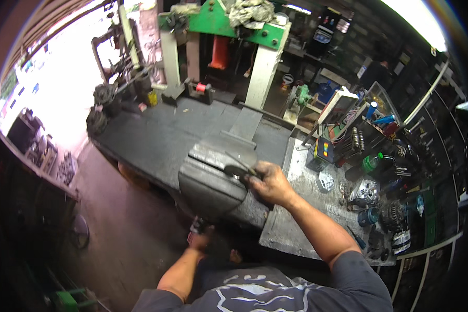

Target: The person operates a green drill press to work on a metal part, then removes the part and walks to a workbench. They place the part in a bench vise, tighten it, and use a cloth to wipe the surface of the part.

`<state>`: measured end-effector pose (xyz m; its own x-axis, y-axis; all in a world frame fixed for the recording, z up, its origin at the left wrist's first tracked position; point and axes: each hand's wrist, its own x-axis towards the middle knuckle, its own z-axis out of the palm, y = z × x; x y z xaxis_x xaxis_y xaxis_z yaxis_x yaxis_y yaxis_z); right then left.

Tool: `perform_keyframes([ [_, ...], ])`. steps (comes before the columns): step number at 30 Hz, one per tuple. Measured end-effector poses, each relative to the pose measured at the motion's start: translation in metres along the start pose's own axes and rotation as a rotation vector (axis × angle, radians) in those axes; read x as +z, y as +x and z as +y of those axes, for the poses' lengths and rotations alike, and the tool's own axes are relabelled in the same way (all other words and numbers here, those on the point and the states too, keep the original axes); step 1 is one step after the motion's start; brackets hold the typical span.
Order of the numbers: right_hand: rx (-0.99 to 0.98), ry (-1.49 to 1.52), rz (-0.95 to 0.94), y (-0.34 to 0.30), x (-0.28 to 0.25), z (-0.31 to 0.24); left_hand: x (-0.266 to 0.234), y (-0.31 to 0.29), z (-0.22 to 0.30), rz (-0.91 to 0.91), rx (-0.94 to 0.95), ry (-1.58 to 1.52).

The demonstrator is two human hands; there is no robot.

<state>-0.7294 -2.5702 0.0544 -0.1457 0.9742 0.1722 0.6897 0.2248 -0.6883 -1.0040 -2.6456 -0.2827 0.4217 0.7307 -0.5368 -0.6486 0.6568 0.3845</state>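
A big grey bench vise (211,188) stands at the bench's front edge. My right hand (271,183) is closed on a dark round metal part (236,171), keeping it at the vise jaws; a small bright spot shows at its middle. A thin rod-like line runs beside it, and I cannot make out what it is. Below the vise front, my left hand (200,241) is closed around the vise handle (196,225). This hand is dim and blurred, so its fingers are partly hidden.
The dark workbench (145,130) stretches to the far left. A green-and-white press frame (265,67) rises behind it. On the metal side table (301,223) at right are a battery (323,154), an alternator-like part (365,192) and a green bottle (372,162).
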Motion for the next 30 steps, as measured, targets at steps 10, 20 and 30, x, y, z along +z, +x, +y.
perform_keyframes([
  [10,0.496,1.235,0.285,-0.089,-0.048,0.002,0.197,-0.182,0.133,-0.568,0.716,-0.180],
  [20,0.538,1.484,0.068,-0.191,-0.008,-0.001,0.284,-0.172,0.014,-0.285,0.418,0.628],
  [30,0.505,1.507,0.177,-0.215,-0.018,0.014,0.308,-0.152,0.000,-0.292,0.316,0.684],
])
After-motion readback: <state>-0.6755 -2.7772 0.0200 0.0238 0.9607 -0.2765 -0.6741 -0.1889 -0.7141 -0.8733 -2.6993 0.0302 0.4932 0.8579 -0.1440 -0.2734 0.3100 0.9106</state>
